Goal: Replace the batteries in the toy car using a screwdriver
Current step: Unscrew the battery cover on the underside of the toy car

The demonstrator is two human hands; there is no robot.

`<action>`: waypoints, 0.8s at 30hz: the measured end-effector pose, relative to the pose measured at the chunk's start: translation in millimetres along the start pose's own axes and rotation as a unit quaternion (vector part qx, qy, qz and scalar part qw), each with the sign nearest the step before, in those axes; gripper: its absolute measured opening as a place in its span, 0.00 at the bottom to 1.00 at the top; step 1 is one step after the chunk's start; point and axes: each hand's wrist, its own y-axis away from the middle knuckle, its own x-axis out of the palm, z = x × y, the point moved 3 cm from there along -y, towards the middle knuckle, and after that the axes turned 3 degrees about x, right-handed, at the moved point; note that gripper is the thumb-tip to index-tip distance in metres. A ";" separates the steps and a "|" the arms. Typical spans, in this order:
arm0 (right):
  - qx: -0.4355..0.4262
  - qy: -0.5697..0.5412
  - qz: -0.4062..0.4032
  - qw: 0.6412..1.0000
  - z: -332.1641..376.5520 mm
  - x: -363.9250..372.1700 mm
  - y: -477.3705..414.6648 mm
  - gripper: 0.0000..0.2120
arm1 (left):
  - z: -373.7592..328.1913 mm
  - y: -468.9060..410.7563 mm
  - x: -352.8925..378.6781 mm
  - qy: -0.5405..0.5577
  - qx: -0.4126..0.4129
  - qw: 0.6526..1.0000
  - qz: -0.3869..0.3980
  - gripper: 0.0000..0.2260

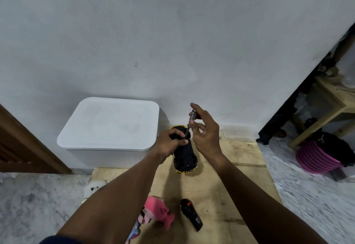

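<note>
White lidded bin, closed, contents hidden, stands against the wall beside my wooden board. On the board, the overturned toy car, wheels up; my left hand closes around its far half. My right hand pinches the screwdriver, tip on the underside.

We have one view only, from the head, looking forward and down at the toy car; it is near, with the wall just behind it.
</note>
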 end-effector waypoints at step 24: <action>0.030 -0.028 -0.015 0.999 0.1 -6.9 -0.3 0.19 | -4.2 4.9 -3.0 -0.003 -0.003 1.000 -0.006 0.12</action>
